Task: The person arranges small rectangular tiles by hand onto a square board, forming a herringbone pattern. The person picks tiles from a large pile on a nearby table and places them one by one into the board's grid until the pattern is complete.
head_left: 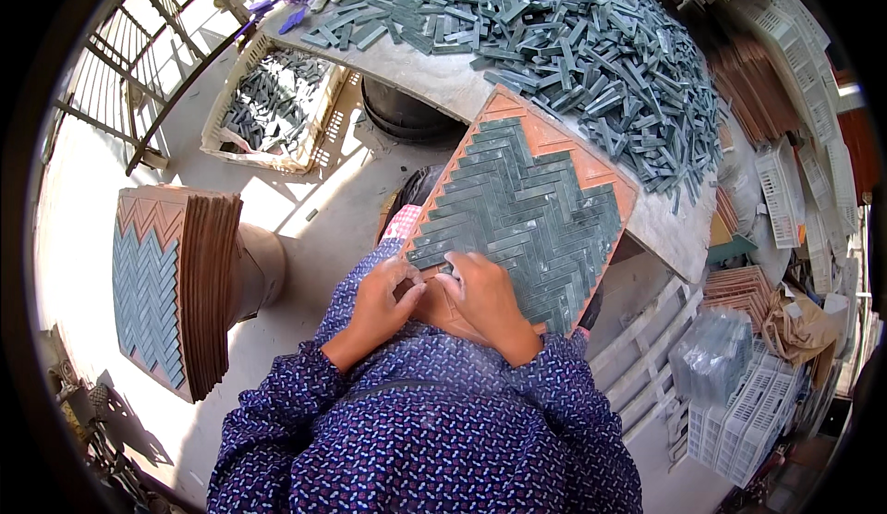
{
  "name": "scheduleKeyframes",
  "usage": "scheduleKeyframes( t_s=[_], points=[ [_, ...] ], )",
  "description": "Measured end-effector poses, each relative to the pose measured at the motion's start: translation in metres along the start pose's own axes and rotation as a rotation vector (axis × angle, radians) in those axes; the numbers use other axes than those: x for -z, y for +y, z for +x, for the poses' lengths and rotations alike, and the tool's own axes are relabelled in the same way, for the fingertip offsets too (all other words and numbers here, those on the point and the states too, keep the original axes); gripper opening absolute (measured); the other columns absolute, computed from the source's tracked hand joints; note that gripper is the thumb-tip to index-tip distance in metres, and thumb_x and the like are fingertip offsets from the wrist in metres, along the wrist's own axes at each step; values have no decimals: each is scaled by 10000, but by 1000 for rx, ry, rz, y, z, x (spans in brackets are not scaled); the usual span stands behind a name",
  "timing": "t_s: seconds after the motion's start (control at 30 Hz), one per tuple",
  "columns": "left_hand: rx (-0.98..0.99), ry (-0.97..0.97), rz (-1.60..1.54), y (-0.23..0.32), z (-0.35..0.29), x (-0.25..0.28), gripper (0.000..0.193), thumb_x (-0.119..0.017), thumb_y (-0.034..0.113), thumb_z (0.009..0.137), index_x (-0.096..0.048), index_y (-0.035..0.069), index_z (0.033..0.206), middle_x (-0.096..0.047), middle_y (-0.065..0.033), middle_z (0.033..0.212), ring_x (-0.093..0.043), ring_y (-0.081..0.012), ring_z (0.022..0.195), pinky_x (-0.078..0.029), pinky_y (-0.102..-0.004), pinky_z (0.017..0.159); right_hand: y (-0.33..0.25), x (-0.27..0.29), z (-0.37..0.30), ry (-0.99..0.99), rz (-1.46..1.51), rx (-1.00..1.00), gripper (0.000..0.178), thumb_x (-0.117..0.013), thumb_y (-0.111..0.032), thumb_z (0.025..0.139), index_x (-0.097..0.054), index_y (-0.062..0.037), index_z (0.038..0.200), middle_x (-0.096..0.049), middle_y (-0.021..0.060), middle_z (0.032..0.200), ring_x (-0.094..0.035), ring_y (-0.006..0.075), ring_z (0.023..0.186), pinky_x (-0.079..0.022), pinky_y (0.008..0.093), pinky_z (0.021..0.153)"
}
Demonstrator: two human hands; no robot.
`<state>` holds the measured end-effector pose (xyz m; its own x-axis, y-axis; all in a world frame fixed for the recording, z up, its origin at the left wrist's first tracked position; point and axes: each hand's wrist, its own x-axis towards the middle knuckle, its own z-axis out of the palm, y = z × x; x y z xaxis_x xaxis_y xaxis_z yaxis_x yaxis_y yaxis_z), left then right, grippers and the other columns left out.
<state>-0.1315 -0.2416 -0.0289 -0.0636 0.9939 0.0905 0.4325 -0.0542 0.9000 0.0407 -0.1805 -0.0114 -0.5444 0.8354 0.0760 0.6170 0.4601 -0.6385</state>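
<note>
A terracotta-coloured tray (550,135) lies tilted across my lap, its far end resting by the table edge. Slim dark green-grey stone strips (517,218) fill most of it in a herringbone pattern. Bare zigzag slots show at its far corner and at the near end. My right hand (485,294) is over the near end, thumb and fingers pinching a small dark stone strip (447,268). Beside it, at the tray's near left edge, my left hand (379,299) has curled fingers and thumb brought together; whatever is between them is hidden.
Loose stone strips (591,52) form a large heap on the table (670,232). A cream crate (217,126) of stone pieces stands on the floor, front left. Stacked trays (208,292) rest on a round support at left. White crates (739,417) and a slatted rack (637,348) are at right.
</note>
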Motion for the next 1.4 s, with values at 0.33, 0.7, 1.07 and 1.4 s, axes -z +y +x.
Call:
scheduleKeyframes(
  t_s=[0.33,0.7,1.07,1.4],
  points=[
    [48,-7,-66,-8,3,3,90,-659,63,766,-605,4,808,-596,-118,798,-596,-252,731,-463,-319,667,7,15,-35,-164,-26,158,461,-735,-130,729,-588,-21,1152,-604,152,972,-596,323,914,-503,388,765],
    [18,13,-87,-8,4,3,83,-659,49,769,-611,-5,808,-604,-113,795,-602,-240,730,-467,-311,672,3,4,-37,-10,-125,241,329,-708,-110,708,-631,-20,1015,-582,94,895,-571,273,840,-464,371,719],
    [26,5,-55,-5,3,5,81,-656,21,774,-601,-5,827,-601,-112,781,-598,-229,719,-466,-304,670,9,-2,-42,14,-168,212,426,-722,-146,725,-612,-15,1115,-566,89,897,-552,260,818,-454,385,705],
    [-34,18,-5,-5,2,1,93,-666,24,766,-608,0,835,-601,-110,785,-598,-237,713,-464,-310,658,10,12,-33,57,-82,252,327,-692,-138,755,-624,-11,1048,-588,95,885,-572,265,812,-458,372,685]
  ],
)
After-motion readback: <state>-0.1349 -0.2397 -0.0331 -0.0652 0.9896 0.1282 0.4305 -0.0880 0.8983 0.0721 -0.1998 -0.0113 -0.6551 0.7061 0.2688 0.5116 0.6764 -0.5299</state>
